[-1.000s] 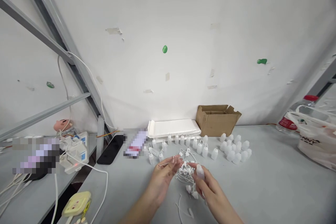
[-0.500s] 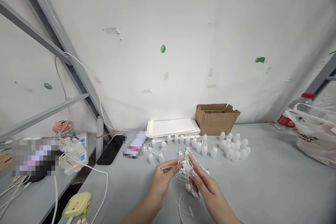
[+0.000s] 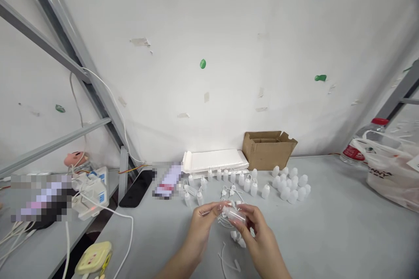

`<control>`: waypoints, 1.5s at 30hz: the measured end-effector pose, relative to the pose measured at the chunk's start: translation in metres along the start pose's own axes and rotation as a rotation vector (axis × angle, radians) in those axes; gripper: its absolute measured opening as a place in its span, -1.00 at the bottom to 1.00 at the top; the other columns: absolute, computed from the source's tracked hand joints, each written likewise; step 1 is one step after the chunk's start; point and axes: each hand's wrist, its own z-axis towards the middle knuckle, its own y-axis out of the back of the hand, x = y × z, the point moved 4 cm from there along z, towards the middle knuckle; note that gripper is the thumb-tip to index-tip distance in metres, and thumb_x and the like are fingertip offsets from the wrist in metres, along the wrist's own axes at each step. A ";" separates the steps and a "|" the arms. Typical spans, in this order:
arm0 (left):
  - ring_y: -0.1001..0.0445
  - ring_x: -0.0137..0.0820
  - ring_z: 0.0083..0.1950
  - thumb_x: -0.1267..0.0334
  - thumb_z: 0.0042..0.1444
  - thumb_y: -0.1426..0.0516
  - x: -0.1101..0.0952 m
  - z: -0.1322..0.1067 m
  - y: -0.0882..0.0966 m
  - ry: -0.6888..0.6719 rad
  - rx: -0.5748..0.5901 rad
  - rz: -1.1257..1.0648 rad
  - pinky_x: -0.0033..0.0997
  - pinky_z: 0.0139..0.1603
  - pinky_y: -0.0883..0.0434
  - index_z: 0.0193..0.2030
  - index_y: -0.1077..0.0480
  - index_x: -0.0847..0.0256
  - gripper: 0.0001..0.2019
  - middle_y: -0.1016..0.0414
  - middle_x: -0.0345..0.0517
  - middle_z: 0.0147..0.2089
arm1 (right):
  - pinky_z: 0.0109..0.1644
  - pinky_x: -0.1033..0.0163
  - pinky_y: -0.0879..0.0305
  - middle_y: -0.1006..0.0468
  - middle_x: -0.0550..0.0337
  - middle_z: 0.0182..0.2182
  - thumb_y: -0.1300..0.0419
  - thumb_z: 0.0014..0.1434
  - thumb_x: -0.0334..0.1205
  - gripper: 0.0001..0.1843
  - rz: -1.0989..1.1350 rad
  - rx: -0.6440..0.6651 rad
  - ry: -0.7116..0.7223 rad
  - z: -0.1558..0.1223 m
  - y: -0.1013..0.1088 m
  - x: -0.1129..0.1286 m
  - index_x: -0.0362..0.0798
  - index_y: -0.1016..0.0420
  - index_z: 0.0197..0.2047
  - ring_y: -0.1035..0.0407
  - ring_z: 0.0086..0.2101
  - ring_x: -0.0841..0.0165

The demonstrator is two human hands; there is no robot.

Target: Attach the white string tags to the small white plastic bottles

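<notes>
A small translucent plastic bottle (image 3: 236, 216) lies tilted between the thumb and fingers of my right hand (image 3: 260, 233). My left hand (image 3: 203, 226) pinches a small white cap (image 3: 224, 209) at the bottle's neck end; whether cap and neck are joined, I cannot tell. Beneath my hands lie loose white caps (image 3: 240, 241) and thin white tubes (image 3: 224, 222), partly covered by my fingers. Two more white caps with loops (image 3: 232, 190) rest just beyond my fingertips. Several capped bottles (image 3: 254, 188) stand upright farther back.
A cluster of uncapped translucent bottles (image 3: 290, 185) stands to the right. Behind are a flat white stack (image 3: 216, 160) and an open cardboard box (image 3: 270, 154). A black phone (image 3: 136, 188), cables and a yellow case (image 3: 94, 256) lie left; a plastic bag (image 3: 389, 178) sits far right.
My right hand's fingers have closed around the bottle, which now lies lengthwise and shows more clearly. My left hand keeps its pinch nearby. The view has shifted slightly.
</notes>
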 end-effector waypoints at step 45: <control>-0.40 -0.13 -0.05 0.04 -0.10 -0.20 -0.003 -0.007 -0.011 0.110 0.057 -0.171 -0.20 0.07 -0.19 -0.37 -0.55 0.33 -0.66 -0.55 0.13 -0.23 | -0.47 0.30 -0.28 -0.38 0.17 -0.48 -0.05 0.18 -0.39 -0.81 -0.340 -0.215 0.738 -0.013 -0.023 0.008 -0.07 -0.31 -0.11 -0.26 -0.52 0.40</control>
